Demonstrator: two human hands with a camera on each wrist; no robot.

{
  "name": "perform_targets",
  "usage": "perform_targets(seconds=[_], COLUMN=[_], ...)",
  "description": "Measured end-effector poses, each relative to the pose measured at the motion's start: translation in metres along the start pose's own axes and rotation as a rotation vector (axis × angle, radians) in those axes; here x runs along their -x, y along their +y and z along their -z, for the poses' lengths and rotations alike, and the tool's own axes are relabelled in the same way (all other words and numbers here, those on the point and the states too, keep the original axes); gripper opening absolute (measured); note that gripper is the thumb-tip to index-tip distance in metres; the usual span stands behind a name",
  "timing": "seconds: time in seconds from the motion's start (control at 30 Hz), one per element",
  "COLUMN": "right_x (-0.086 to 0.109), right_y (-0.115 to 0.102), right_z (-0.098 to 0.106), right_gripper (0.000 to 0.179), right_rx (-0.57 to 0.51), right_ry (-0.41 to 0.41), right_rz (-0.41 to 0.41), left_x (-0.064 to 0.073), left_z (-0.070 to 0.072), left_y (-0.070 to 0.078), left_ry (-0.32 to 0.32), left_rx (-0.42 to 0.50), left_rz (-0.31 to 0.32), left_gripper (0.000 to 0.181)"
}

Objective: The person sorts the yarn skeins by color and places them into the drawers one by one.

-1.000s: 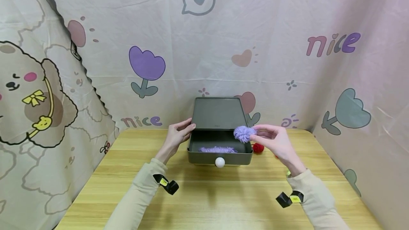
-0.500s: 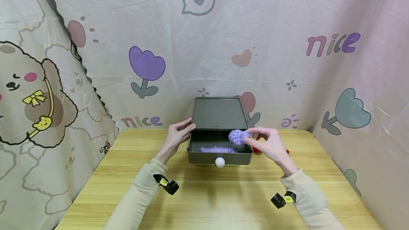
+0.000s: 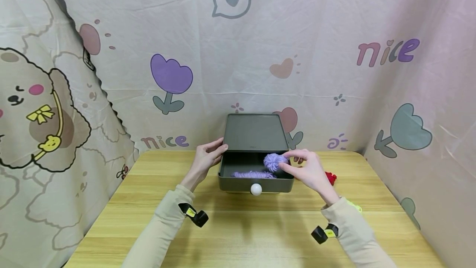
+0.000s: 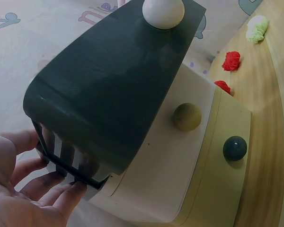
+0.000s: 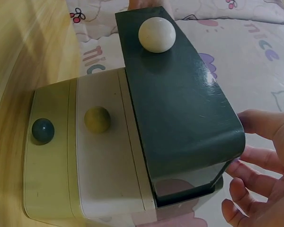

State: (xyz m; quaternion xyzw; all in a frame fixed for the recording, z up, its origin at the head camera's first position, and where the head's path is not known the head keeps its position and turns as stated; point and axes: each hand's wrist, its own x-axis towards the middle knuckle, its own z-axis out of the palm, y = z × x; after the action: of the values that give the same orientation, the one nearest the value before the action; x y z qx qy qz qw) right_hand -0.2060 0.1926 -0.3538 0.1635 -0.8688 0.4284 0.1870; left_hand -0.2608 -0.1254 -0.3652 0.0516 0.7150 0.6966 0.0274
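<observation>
A small chest of three stacked drawers has its dark grey top drawer point(image 3: 238, 184), with a white knob point(image 3: 256, 189), pulled out. Inside lies a bundle of purple yarn point(image 3: 253, 175). My right hand point(image 3: 306, 171) pinches a second purple yarn bundle point(image 3: 273, 162) between thumb and fingers, low over the drawer's right side. In the right wrist view the drawer wall hides nearly all of that bundle. My left hand point(image 3: 206, 158) rests against the chest's left side near its grey top point(image 3: 256, 133); in the left wrist view its fingertips point(image 4: 75, 189) touch the side.
Below are a white drawer point(image 4: 156, 156) with an olive knob and a yellow-green drawer point(image 4: 217, 179) with a dark knob. Red yarn bundles point(image 4: 231, 61) and a pale green one point(image 4: 257, 29) lie on the wooden table point(image 3: 238, 235), right of the chest. A printed cloth hangs behind.
My right hand has moved left and slightly down, bringing the purple yarn bundle from the drawer's right edge to over its inside. My left hand stays in place.
</observation>
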Motion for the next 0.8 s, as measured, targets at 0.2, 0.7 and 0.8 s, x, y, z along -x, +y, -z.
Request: perform_targets(seconds=[0.2,0.7,0.8], right_x=[0.0001,0.0050,0.0070], right_y=[-0.0026,0.0018,0.0016], right_z=[-0.0031,-0.0010,-0.0006], right_gripper=[0.024,0.020,0.020], right_rx=[0.025,-0.048,-0.078], right_ry=[0.021,0.068,0.092], right_rz=[0.021,0.037,0.044], left_x=[-0.0003,-0.0008,-0.0006], left_z=[-0.0005,-0.0006,-0.0007], left_y=[0.0003,-0.0001,-0.0001], left_ry=[0.005,0.006,0.006], left_rx=[-0.001,0.013,0.010], left_rz=[0.000,0.006,0.005], left_gripper=[0.051,0.051,0.051])
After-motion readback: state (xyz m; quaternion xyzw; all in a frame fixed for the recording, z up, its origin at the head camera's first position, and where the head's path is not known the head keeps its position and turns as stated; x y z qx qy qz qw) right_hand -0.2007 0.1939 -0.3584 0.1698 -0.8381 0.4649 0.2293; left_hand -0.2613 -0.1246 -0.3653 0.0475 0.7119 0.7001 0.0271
